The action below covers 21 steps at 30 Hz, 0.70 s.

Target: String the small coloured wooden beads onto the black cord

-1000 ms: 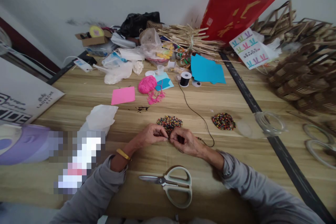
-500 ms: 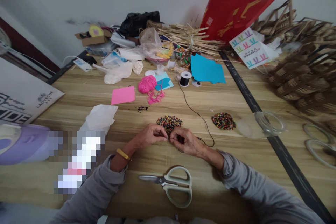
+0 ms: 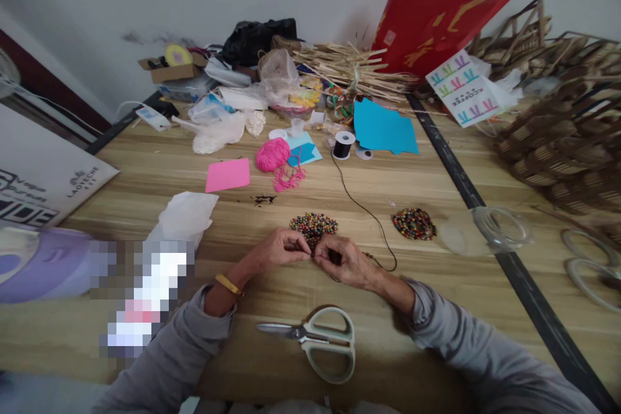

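Note:
Just in front of a pile of multicoloured beads point(image 3: 313, 224), my left hand point(image 3: 279, 251) is closed in a pinch. What its fingertips hold is too small to make out. Close beside it, my right hand point(image 3: 347, 262) also pinches, fingertips nearly touching the left ones. A black cord point(image 3: 365, 207) runs from a spool point(image 3: 344, 145) down to my right hand, with a few small beads on it by the wrist. Scissors point(image 3: 317, 341) with pale handles lie nearer to me, blades pointing left.
A second cluster of beads point(image 3: 414, 224) lies to the right, beside coiled clear tubing point(image 3: 502, 228). Pink yarn point(image 3: 272, 154), a pink card point(image 3: 228, 175) and blue sheets point(image 3: 385, 126) are further back. Woven baskets point(image 3: 557, 129) stack up at right; a paper bag point(image 3: 48, 162) stands left.

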Each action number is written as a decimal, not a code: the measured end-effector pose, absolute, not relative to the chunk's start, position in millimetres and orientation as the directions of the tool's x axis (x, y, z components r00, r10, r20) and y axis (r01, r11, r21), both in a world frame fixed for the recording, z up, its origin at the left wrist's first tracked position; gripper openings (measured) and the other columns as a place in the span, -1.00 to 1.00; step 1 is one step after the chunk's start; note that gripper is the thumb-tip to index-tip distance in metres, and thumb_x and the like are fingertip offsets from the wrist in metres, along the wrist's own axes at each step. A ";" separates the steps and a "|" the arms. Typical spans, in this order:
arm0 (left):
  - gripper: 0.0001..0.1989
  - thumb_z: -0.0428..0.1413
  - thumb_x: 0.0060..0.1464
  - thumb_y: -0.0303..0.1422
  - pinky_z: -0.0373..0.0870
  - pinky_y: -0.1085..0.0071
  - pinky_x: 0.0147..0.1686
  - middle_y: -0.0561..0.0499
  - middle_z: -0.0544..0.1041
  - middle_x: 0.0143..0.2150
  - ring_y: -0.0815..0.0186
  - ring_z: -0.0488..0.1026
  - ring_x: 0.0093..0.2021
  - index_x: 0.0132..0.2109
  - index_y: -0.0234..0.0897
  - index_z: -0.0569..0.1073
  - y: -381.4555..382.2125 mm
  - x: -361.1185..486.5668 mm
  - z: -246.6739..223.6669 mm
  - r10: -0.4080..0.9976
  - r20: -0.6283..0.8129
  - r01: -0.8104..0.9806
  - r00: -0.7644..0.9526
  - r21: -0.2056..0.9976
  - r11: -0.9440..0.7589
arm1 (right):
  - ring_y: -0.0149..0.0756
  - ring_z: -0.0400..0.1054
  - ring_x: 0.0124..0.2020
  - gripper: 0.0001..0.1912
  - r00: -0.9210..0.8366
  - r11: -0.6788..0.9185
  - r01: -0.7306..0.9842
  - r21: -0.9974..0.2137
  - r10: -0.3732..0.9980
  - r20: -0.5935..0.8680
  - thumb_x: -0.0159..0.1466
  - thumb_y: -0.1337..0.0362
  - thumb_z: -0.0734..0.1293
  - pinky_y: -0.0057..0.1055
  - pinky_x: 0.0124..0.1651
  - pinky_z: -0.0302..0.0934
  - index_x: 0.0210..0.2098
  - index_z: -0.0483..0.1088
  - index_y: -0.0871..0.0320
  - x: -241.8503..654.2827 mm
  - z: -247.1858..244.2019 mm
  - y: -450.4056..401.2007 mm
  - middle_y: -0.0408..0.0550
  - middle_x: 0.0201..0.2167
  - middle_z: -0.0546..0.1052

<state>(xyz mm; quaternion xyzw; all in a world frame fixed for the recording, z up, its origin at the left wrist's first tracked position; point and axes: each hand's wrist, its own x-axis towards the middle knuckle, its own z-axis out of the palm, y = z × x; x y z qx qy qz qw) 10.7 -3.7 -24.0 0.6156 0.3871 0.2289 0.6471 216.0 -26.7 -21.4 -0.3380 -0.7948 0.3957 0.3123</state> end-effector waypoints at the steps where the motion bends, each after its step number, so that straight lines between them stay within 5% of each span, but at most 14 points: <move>1: -0.85 0.24 -0.15 -0.40 0.34 0.52 -0.35 0.01 0.54 -0.45 0.41 0.44 -0.43 -0.39 -0.41 0.49 -3.8 10.7 -23.9 0.774 -0.216 0.180 0.595 0.975 0.133 | -0.44 0.23 -0.50 -0.94 -0.576 0.458 0.290 -0.840 0.784 0.229 0.19 0.43 0.27 -0.52 -0.44 0.13 -0.41 0.34 0.20 216.0 -21.6 -26.7 -0.15 -0.52 0.37; 21: -0.83 0.25 -0.15 -0.37 0.36 0.51 -0.36 0.00 0.55 -0.45 0.40 0.44 -0.43 -0.40 -0.40 0.49 -3.6 11.2 -21.9 0.779 -0.200 0.198 0.594 0.975 0.099 | -0.44 0.22 -0.51 -0.93 -0.572 0.454 0.284 -0.845 0.787 0.231 0.20 0.40 0.26 -0.53 -0.45 0.13 -0.42 0.34 0.20 215.6 -20.2 -26.9 -0.15 -0.53 0.36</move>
